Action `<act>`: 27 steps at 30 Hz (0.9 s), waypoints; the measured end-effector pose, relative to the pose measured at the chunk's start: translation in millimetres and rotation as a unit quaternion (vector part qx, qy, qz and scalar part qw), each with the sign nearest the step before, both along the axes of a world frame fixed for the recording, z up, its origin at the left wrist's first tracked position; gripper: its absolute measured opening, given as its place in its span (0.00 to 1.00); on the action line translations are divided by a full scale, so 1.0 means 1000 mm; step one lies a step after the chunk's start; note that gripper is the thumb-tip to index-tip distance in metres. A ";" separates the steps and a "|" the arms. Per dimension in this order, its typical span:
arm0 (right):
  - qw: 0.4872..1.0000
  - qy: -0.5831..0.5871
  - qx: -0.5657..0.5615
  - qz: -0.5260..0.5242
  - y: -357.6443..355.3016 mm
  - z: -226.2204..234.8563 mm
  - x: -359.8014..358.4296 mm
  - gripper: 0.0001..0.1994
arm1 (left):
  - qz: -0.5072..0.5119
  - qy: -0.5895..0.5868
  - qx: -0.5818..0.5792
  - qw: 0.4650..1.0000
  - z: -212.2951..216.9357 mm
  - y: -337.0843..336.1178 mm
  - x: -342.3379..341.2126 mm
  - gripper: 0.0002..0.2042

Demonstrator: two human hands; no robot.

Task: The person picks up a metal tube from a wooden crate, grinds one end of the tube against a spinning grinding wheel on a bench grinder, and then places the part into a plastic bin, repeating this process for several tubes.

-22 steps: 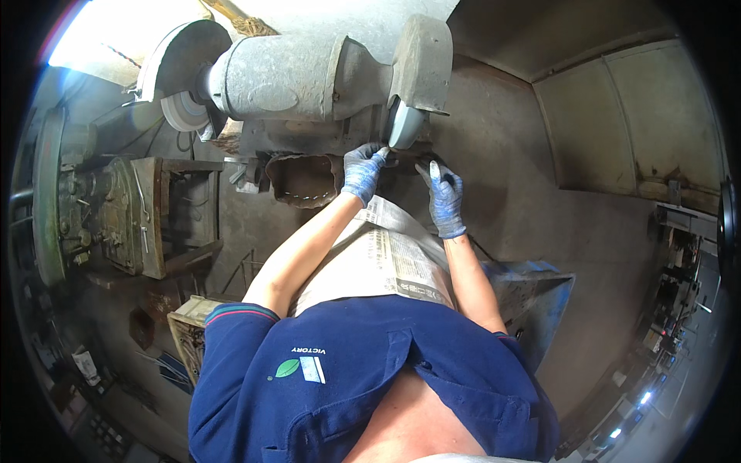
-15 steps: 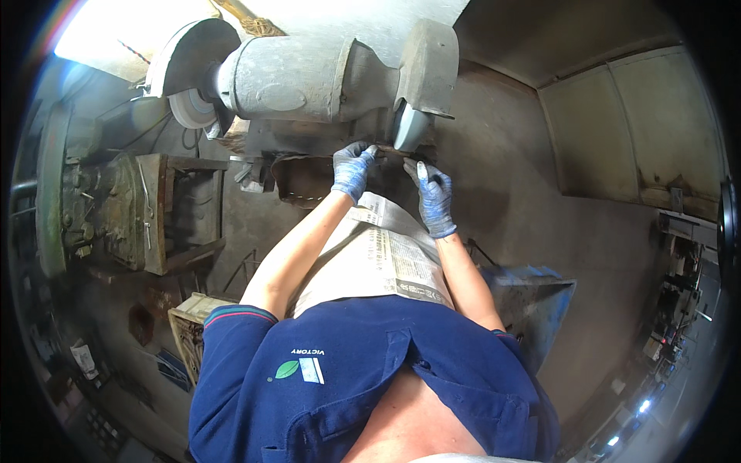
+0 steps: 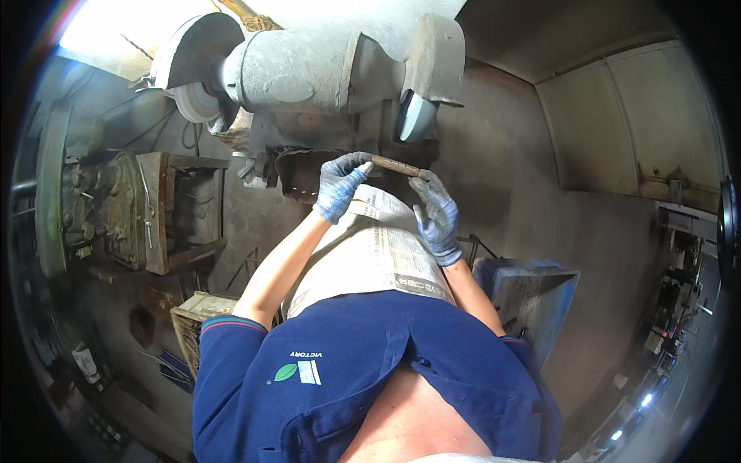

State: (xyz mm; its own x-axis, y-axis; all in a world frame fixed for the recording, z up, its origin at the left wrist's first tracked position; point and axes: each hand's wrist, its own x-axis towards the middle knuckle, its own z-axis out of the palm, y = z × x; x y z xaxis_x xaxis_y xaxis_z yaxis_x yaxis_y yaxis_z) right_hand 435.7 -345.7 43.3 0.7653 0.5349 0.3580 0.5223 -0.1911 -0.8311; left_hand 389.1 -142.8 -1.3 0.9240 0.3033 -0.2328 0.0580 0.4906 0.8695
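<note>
A short brown metal bar (image 3: 396,166) with small marks along its side spans the gap between my gloved hands. My left hand (image 3: 340,184) pinches its left end, and my right hand (image 3: 437,210) grips its right end with thumb and fingers. Both gloves are blue with grey fingers. Just beyond the bar stands a grey bench grinder (image 3: 297,73). Its right grinding wheel (image 3: 417,117) is pale and shows below the guard, apart from the bar. A second white wheel (image 3: 194,103) sits at the grinder's left end.
A dark metal pan (image 3: 302,176) hangs below the grinder. To the left stands a worn green machine (image 3: 127,212). A blue-edged bin (image 3: 532,309) is by my right elbow, and a wooden box (image 3: 191,324) by my left. Newspaper-like sheeting (image 3: 378,247) covers my lap.
Both hands have drawn back from the right grinding wheel toward me and spread slightly apart. The bar, mostly hidden before, now shows clearly between them.
</note>
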 end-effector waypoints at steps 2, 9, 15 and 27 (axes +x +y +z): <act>1.000 -0.029 0.005 0.001 -0.006 0.014 -0.004 0.21 | -0.019 -0.012 0.004 1.000 0.026 -0.004 -0.005 0.09; 0.997 -0.064 0.029 0.004 -0.015 0.033 -0.017 0.26 | -0.057 -0.043 0.005 0.997 0.052 -0.004 -0.017 0.10; 0.998 -0.056 0.043 0.002 -0.018 0.034 -0.015 0.23 | -0.039 -0.028 0.019 0.999 0.047 -0.009 -0.014 0.09; 0.992 0.101 0.052 -0.058 -0.019 -0.045 0.041 0.11 | 0.012 0.041 0.043 0.998 -0.009 -0.030 0.046 0.05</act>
